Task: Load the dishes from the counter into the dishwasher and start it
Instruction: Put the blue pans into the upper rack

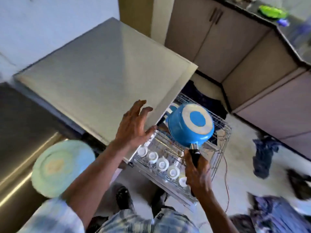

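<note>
My right hand point(197, 174) grips the black handle of a blue saucepan point(191, 124), held upside down and tilted above the pulled-out wire rack point(220, 148) of the dishwasher point(104, 69). The pan's pale base ring faces me. Several white cups point(162, 164) stand upturned along the rack's near side, and a blue item point(173, 108) sits at the rack's back. My left hand point(134, 125) hovers empty with fingers spread beside the dishwasher's top edge, left of the pan. A pale green plate point(62, 167) lies on the steel counter point(18, 132) at the lower left.
Beige cabinets point(218, 42) line the far and right sides under a dark countertop point(289, 39) holding a green object point(271, 11). Dark cloth heaps point(263, 155) and a thin red wire point(226, 174) lie on the floor to the right. My feet stand in front of the rack.
</note>
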### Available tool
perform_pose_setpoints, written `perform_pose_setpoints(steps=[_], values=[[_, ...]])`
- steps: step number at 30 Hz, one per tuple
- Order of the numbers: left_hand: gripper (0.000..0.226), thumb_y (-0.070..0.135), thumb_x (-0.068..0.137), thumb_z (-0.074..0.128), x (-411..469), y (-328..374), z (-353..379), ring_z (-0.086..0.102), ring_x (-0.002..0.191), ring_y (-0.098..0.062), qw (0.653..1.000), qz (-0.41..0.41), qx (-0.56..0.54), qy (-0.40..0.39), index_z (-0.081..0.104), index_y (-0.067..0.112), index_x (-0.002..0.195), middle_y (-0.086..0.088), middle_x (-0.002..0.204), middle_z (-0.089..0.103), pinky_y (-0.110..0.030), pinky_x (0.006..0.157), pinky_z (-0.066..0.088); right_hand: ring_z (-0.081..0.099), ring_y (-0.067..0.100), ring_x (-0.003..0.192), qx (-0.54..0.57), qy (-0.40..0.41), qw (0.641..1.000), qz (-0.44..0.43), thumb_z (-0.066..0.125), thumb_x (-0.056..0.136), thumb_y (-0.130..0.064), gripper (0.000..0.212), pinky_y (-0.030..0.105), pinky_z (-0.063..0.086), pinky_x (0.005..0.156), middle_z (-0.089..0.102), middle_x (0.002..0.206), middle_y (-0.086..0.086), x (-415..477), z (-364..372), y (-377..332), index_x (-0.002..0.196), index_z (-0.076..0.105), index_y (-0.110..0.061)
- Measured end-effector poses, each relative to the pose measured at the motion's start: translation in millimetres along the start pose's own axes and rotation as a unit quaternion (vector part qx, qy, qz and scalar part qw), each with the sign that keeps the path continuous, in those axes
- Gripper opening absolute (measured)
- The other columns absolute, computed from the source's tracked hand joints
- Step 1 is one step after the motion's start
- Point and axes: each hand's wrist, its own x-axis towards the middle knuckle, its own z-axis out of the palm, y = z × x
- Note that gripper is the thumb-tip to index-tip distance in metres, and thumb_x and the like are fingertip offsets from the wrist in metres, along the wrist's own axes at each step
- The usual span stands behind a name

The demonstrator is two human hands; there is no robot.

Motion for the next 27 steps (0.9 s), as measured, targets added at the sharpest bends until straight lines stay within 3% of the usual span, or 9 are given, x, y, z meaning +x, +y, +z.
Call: perform_pose_setpoints(steps=[2,4,6,9,12,16,19,23,27], values=[[0.088,0.063,0.082,0.067,33.0,-2.9,26.4,0.023,0.156,-0.029,0.987,0.052,0.097,-0.116,0.036,0.02,0.153,-0.007,0.167,0.025,-0.05,0.121,0.032,0.06,0.035,0.055,0.005,-0.001,0.997,0.074,0.052,0.088,-0.071,0.047,0.056,0.054,0.048,0.055,0.056,0.001,19.2,-1.7,22.6,0.081,0.056,-0.024],[0.104,0.067,0.078,0.07,48.1,-8.6,48.0,0.017,0.159,-0.031,0.972,0.066,0.157,-0.16,0.027,0.018,0.16,-0.009,0.171,0.019,-0.054,0.125,0.024,0.062,0.03,0.05,-0.005,-0.015,0.994,0.106,0.053,0.093,-0.058,0.037,0.054,0.054,0.046,0.058,0.055,0.002,43.3,4.0,44.3,0.075,0.055,-0.026],[0.108,0.067,0.078,0.07,51.9,-11.3,63.0,0.012,0.16,-0.03,0.971,0.052,0.186,-0.139,0.023,0.02,0.163,-0.007,0.173,0.015,-0.054,0.128,0.017,0.062,0.027,0.045,-0.012,-0.031,0.99,0.135,0.052,0.096,-0.053,0.037,0.052,0.054,0.043,0.058,0.055,0.002,75.7,14.1,65.1,0.072,0.054,-0.024],[0.097,0.062,0.082,0.06,52.6,-13.3,68.0,0.009,0.161,-0.025,0.975,0.047,0.186,-0.112,0.023,0.024,0.164,-0.003,0.174,0.012,-0.052,0.129,0.012,0.066,0.03,0.057,-0.038,-0.031,0.983,0.18,0.047,0.098,-0.063,0.053,0.045,0.057,0.05,0.065,0.065,0.007,124.4,36.1,94.9,0.077,0.06,-0.016],[0.09,0.059,0.084,0.052,56.8,-12.6,65.9,0.011,0.161,-0.024,0.976,0.042,0.177,-0.115,0.026,0.024,0.163,-0.002,0.173,0.014,-0.053,0.128,0.015,0.064,0.028,0.075,-0.059,-0.027,0.972,0.225,0.038,0.102,-0.061,0.052,0.03,0.042,0.057,0.067,0.084,0.011,168.0,59.5,115.7,0.099,0.063,-0.015],[0.087,0.05,0.085,0.057,56.5,-12.0,68.0,0.012,0.161,-0.024,0.976,0.044,0.184,-0.112,0.028,0.025,0.163,-0.001,0.173,0.016,-0.053,0.127,0.018,0.058,0.026,0.072,-0.034,-0.012,0.972,0.232,0.022,0.086,-0.084,0.062,0.038,0.048,0.061,0.051,0.071,-0.004,206.4,92.3,149.5,0.089,0.049,-0.029],[0.086,0.045,0.086,0.06,56.3,-13.4,69.3,0.013,0.16,-0.024,0.976,0.044,0.185,-0.105,0.029,0.024,0.163,-0.001,0.173,0.017,-0.054,0.127,0.019,0.06,0.028,0.075,-0.056,-0.056,0.969,0.236,0.03,0.105,-0.057,0.043,0.035,0.048,0.062,0.056,0.078,-0.001,226.8,102.3,152.6,0.109,0.05,-0.019],[0.085,0.045,0.085,0.058,56.5,-15.3,69.0,0.011,0.161,-0.025,0.977,0.038,0.18,-0.105,0.03,0.024,0.163,-0.001,0.173,0.017,-0.055,0.126,0.019,0.059,0.031,0.093,-0.114,-0.162,0.94,0.279,0.036,0.108,-0.045,0.05,0.036,0.046,0.076,0.062,0.115,0.02,257.9,107.1,154.2,0.132,0.047,-0.002],[0.087,0.044,0.083,0.059,56.6,-15.3,67.5,0.01,0.161,-0.025,0.975,0.033,0.187,-0.115,0.029,0.024,0.163,-0.002,0.173,0.016,-0.055,0.127,0.019,0.07,0.024,0.071,-0.145,-0.236,0.915,0.293,0.043,0.105,-0.05,0.051,0.039,0.063,0.065,0.068,0.094,0.013,270.2,107.4,161.1,0.124,0.053,-0.003]])
